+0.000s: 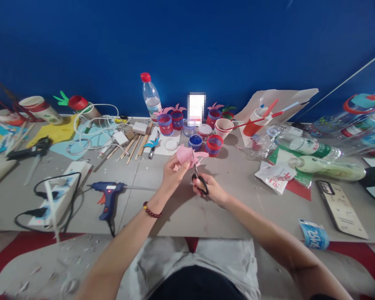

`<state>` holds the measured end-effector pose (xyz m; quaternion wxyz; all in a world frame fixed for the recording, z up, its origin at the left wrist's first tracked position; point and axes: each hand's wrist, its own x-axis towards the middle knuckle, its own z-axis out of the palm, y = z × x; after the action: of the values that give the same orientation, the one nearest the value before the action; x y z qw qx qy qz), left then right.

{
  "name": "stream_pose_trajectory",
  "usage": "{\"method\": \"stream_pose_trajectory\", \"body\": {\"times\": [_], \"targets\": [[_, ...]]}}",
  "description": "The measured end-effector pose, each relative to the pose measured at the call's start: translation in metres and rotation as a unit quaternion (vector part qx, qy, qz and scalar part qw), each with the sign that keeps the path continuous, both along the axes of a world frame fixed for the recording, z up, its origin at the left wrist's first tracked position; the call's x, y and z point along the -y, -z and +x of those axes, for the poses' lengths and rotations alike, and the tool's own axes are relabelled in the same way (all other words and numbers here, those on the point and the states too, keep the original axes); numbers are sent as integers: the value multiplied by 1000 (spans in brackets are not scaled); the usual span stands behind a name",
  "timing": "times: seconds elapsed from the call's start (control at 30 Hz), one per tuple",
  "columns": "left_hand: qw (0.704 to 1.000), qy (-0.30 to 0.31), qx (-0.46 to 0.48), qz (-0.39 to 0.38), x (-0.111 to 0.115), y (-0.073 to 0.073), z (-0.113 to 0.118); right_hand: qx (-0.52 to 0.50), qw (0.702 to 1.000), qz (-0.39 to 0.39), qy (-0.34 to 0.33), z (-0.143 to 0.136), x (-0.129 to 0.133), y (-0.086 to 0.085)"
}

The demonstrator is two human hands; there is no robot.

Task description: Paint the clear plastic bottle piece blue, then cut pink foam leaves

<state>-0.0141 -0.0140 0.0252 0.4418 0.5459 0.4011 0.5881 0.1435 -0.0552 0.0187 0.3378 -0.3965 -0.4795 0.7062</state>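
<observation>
Pink paper point(184, 154) is pinched in my left hand point(174, 171), held above the table's middle. Strips of the paper stick out to the right, beside the blades. My right hand point(211, 189) grips black-handled scissors point(201, 183), fingers through the loops, with the blades pointing up at the paper. Whether the blades are closed on it I cannot tell. Just beyond my hands stand a small jar of blue paint point(195, 142) and a red and blue painted cup point(214, 146). A white lid point(171, 145) lies to their left.
A blue glue gun point(108, 198) and a power strip point(61, 191) lie on the left. Behind are painted cups with paper leaves point(177, 118) and a water bottle point(151, 100). On the right are plastic bottles point(314, 146), a phone point(342, 208) and a blue wrapper point(314, 234).
</observation>
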Motion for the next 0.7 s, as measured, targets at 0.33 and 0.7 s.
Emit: {"method": "stream_pose_trajectory", "body": {"times": [0.33,0.7], "targets": [[998,-10,34,-44,7,9,7,-8,999,28,-26,1,-1,11],[972,-95,-132,169,3,6,-1,-5,999,31,-20,2,-1,14]]}}
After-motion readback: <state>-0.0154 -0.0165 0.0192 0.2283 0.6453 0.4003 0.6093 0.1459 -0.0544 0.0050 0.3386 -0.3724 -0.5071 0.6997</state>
